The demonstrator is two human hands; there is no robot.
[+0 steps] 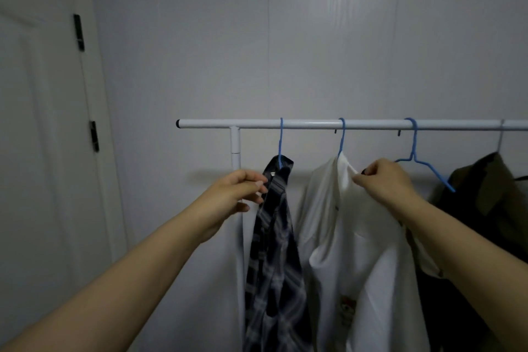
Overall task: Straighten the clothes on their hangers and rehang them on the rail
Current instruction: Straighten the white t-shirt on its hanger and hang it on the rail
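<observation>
The left hand (234, 191) reaches up to the dark plaid shirt (274, 251), and its grip is a pinch: the fingertips (260, 183) press together on the edge of the cloth just under the collar. The right hand (383, 180) does the same on the white shirt (351, 237), with its grip closed on a fold of cloth near the top. Both bare arms stretch up from the bottom of the view. The plaid shirt hangs bunched and narrow on a blue hanger (281, 140). The white shirt hangs just beside it on a second blue hanger (341, 137). A third blue hanger (414, 151) sits on the rail to the right, just behind the right hand, and its arm pokes out bare. Past that hangs an olive green garment (491, 180) next to something dark, on a pale hanger hook (500, 134). All the hooks sit over a white rail (371, 124) that runs across the view, with a black cap (178, 123) on its left end. A white post (235, 146) holds the rail up near that end. Behind the rack is a plain pale wall (314, 37) made of smooth panels. On the far left stands a white door (37, 123) with two black hinges (79, 32). The room is dim and grey.
</observation>
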